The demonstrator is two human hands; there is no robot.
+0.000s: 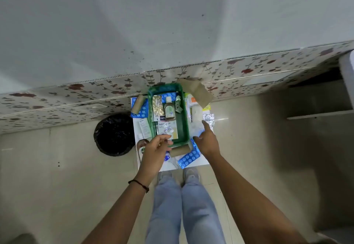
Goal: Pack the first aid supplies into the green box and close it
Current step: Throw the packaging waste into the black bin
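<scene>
Both forearms are stretched forward. The left hand [155,149] is loosely curled, grasping nothing, at the near rim of the green box [186,126]. The right hand [206,142] is released, its forefinger extended, just right of the box. One brown bottle [169,110] lies inside. One blue blister strip [188,159] is seen between the hands.

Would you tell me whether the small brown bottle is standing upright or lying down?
Lying down: the brown bottle rests flat inside the green box.

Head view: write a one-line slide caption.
Both hands, left and right, hover beside the open green box, already holding a brown bottle and gold blister pack.
</scene>
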